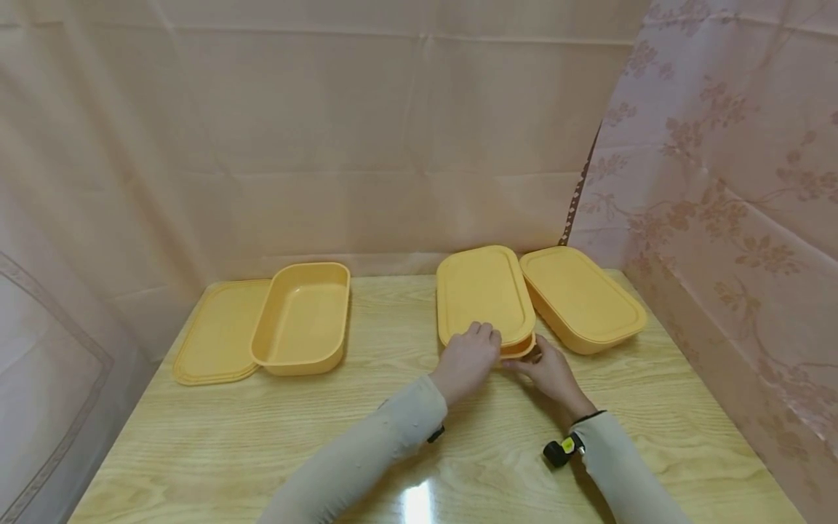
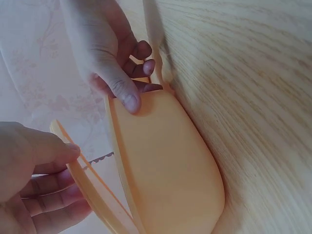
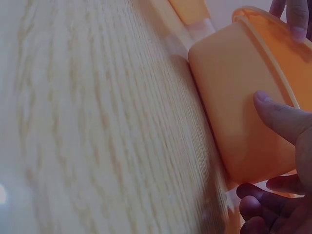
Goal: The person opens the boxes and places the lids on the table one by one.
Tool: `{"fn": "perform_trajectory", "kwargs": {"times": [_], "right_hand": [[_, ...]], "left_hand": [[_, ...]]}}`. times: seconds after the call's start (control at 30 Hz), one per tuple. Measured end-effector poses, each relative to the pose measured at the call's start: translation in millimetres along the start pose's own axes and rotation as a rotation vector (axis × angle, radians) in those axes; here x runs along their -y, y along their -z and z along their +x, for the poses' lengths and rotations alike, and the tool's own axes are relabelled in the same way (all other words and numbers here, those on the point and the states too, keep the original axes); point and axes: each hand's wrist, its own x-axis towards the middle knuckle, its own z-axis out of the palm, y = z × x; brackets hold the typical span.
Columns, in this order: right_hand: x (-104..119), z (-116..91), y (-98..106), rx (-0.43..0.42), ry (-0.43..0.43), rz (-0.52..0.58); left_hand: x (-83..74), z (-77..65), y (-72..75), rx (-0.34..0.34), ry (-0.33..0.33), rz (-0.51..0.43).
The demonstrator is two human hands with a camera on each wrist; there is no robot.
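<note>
Right of the table's middle, a yellow lid [image 1: 486, 291] lies tilted over a yellow plastic food container [image 2: 168, 161], its near edge raised off the rim. My left hand [image 1: 466, 362] pinches that raised edge between thumb and fingers, also visible in the left wrist view. At the container's near right corner, my right hand [image 1: 555, 375] grips the wall, with the thumb [image 3: 280, 117] on the front face and fingers round the side. An orange-lit inner wall [image 3: 285, 53] shows through the gap in the right wrist view.
A second lidded yellow container [image 1: 583, 298] stands close on the right. Towards the left, an uncovered container [image 1: 304, 316] stands partly over a loose yellow lid [image 1: 219, 335]. A curtain [image 1: 393, 145] hangs behind the wooden table [image 1: 393, 320], and a patterned cloth [image 1: 740, 218] hangs on the right.
</note>
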Motion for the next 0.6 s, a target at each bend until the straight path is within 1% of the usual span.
{"fn": "perform_trajectory", "kwargs": {"times": [0.27, 0.43, 0.6], "right_hand": [[0, 0, -1, -0.008, -0.001, 0.005], [1, 1, -2, -0.015, 0.007, 0.02], [2, 1, -2, -0.013, -0.007, 0.014]], "left_hand": [[6.1, 0.3, -0.4, -0.004, 0.033, -0.103], [10.9, -0.4, 0.4, -0.064, 0.075, -0.151], [14.5, -2.4, 0.8, -0.112, 0.107, -0.187]]}}
